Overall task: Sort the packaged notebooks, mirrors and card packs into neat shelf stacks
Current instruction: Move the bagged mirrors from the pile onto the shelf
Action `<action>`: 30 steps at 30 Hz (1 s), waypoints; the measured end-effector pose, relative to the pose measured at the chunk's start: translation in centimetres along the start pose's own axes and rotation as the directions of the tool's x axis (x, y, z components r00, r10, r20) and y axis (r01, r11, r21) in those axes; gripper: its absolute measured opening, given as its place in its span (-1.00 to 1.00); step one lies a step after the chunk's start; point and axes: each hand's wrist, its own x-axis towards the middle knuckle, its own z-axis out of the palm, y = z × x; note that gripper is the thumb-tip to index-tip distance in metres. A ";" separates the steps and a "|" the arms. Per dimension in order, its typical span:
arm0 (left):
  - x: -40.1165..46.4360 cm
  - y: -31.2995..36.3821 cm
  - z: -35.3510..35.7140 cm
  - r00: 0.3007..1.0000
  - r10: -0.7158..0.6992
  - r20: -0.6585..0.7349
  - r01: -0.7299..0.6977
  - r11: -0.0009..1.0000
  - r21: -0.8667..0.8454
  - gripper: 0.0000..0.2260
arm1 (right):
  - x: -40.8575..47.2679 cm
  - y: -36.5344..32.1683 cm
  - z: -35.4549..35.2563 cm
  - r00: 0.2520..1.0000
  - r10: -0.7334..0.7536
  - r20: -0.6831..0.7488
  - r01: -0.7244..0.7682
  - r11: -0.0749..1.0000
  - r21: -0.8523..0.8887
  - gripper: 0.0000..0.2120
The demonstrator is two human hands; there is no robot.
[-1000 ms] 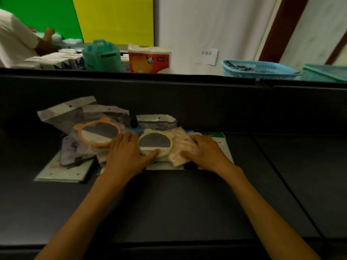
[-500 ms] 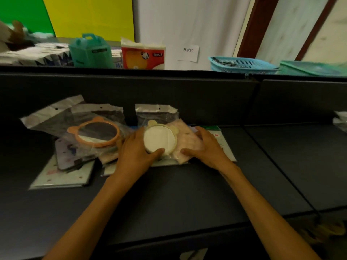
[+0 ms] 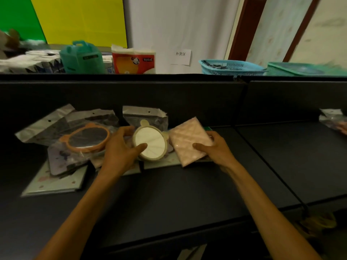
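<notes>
Frame centre: left hand [image 3: 120, 149] grips round cream bear-eared mirror [image 3: 150, 142], right hand [image 3: 216, 149] grips pink plastic-wrapped pack [image 3: 188, 140] just beside, long axis running up-left.

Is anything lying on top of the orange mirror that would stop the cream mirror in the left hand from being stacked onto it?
Nothing visible lies on the orange mirror; its face is bare apart from its own clear wrapping. The left hand holds the cream mirror right beside it, so the path is short and open. The right hand holds the pink pack off to the other side.
</notes>
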 end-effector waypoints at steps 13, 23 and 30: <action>-0.4 -1.1 -0.3 0.986 -0.008 0.166 0.020 0.997 -0.072 -0.43 | -3.8 0.8 -0.6 0.990 0.058 -0.125 -0.031 0.978 0.208 -0.56; -1.3 -0.1 0.3 0.965 0.055 0.256 0.010 0.969 -0.246 -0.65 | -6.7 1.5 -2.9 0.974 0.040 -0.221 0.023 0.962 0.272 -0.60; -3.3 2.7 4.7 0.944 0.126 0.305 0.035 0.881 -0.472 -0.50 | -9.5 2.6 -8.3 0.955 -0.035 -0.295 0.107 0.967 0.233 -0.54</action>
